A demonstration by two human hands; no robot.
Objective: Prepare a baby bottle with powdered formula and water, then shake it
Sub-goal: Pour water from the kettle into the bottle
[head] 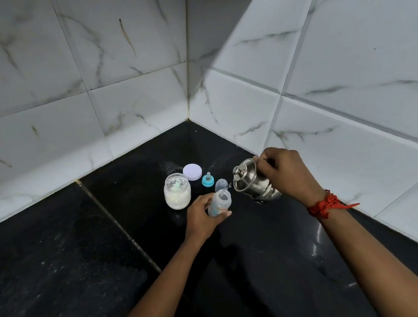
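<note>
While your right hand (284, 174) tips the steel kettle (252, 183) by its handle, grip clenched around it, a thin stream of water leaves the spout and falls toward the open mouth of the baby bottle (219, 203). Your left hand (202, 216) grasps that bottle around its lower body and holds it upright, just in front of the jar of powder (177, 190) on the black table (61, 274); whether its base rests on the table cannot be told. In my judgement the pouring step is in hand and wants care: keep the spout close above the mouth, keep the tilt shallow so the stream stays narrow, and hold the bottle level so the fill line reads true. Your left fingers (227, 214) sit near the stream, so a wider pour could wet them and loosen the hold. Stop tilting before the level nears the neck. Count of items: one bottle, one kettle with its lid seated, one open jar, one pale round jar lid (192, 171) lying flat behind it, one blue teat ring (207, 180), one clear cap (221, 184) beside the ring. The red thread band (327, 204) on your right wrist is clear of the work.
</note>
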